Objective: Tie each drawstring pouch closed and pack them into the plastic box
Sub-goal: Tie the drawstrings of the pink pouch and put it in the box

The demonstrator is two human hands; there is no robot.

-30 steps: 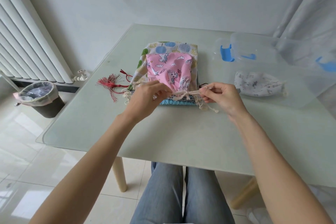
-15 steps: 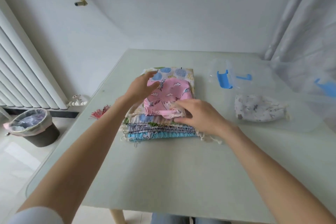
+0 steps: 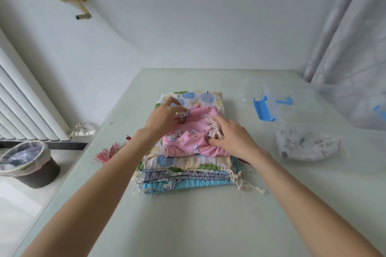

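A pink printed drawstring pouch [image 3: 188, 140] lies crumpled on top of a stack of several flat pouches [image 3: 183, 173] in the middle of the table. My left hand [image 3: 165, 119] pinches the pouch's far left corner. My right hand [image 3: 231, 140] presses on its gathered mouth, where the cream cords [image 3: 213, 129] bunch up against my fingers. To the right stands the clear plastic box [image 3: 325, 110] with blue latches, and a white patterned pouch [image 3: 307, 144] lies inside it.
A red tassel [image 3: 108, 152] lies on the table left of the stack. The box's clear lid with a blue clip [image 3: 378, 110] is at the far right by a curtain. A radiator [image 3: 27, 98] and a lined bin [image 3: 27, 162] are on the floor to the left.
The cords were being pulled tight a second ago. Both hands have since moved onto the pink pouch, and it now lies folded and crumpled further back on the stack. The camera tilted up.
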